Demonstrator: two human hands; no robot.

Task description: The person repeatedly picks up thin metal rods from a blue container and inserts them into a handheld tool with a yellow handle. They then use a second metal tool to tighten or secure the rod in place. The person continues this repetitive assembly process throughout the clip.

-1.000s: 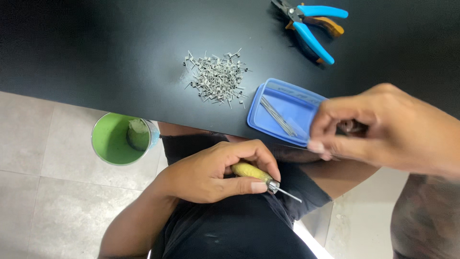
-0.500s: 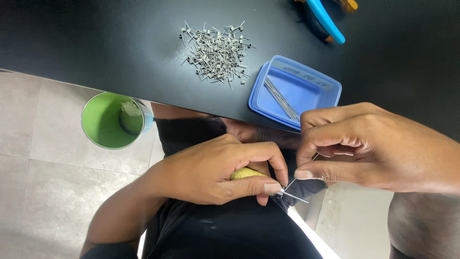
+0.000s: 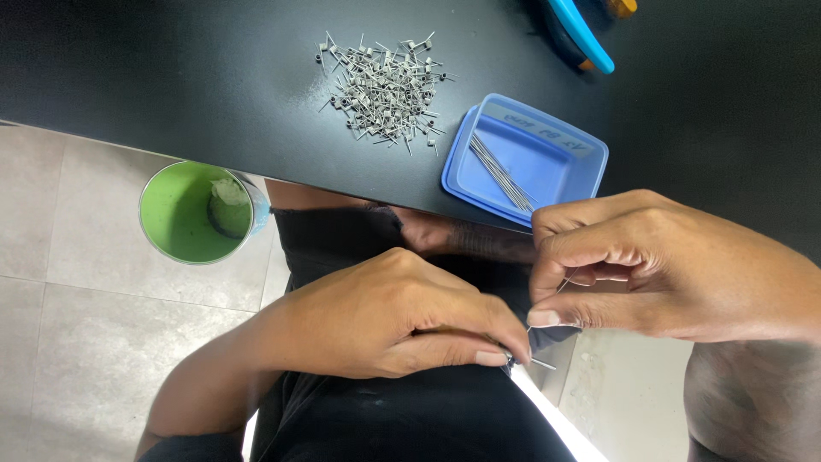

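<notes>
My left hand (image 3: 402, 312) is closed around a small tool with a yellow-green handle, now almost hidden in the fist; only its thin metal tip (image 3: 526, 363) pokes out to the right. My right hand (image 3: 650, 261) pinches a thin straight wire (image 3: 552, 299) between thumb and forefinger, its lower end meeting the tool's tip. Both hands hover above my lap, below the edge of the black table (image 3: 171, 77).
A blue shallow tray (image 3: 556, 167) holding several straight wires sits at the table edge. A pile of small wound wire coils (image 3: 380, 85) lies behind it. Blue-handled pliers (image 3: 581, 34) lie at the far right. A green cup (image 3: 192, 214) stands on the tiled floor.
My right hand came down from the blue tray with a wire and brought it to the tool's tip. My left hand closed further over the handle.
</notes>
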